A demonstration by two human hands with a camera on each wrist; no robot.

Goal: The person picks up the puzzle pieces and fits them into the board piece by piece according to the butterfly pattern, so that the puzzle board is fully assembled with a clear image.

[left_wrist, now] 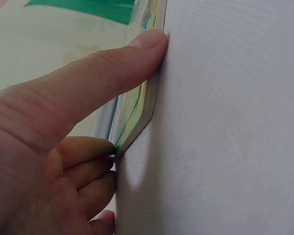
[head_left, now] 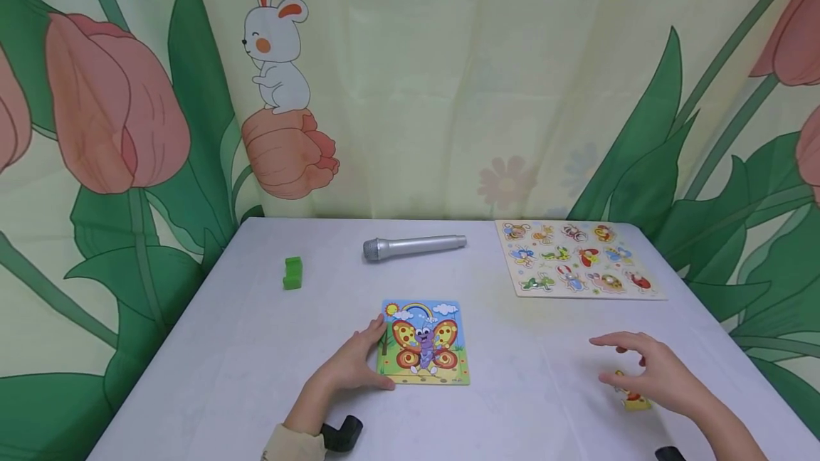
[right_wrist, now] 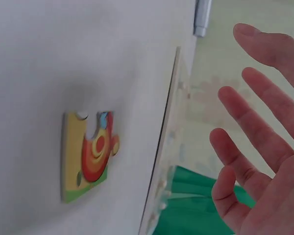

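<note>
A square butterfly puzzle board lies flat near the middle of the table. My left hand holds it at its lower left, thumb on the near edge and a finger at the left side. From the left wrist, the thumb presses the board's edge, with the other fingers bent at its corner. Over the right side of the table my right hand hovers, fingers spread and nothing in them. Under it lies a loose jigsaw piece, partly hidden; the right wrist view shows this yellow and red piece whole.
A grey microphone lies behind the butterfly board. At the back right is a white peg puzzle board with insect pictures. A small green block stands at the left. The printed curtain hangs behind the table's far edge.
</note>
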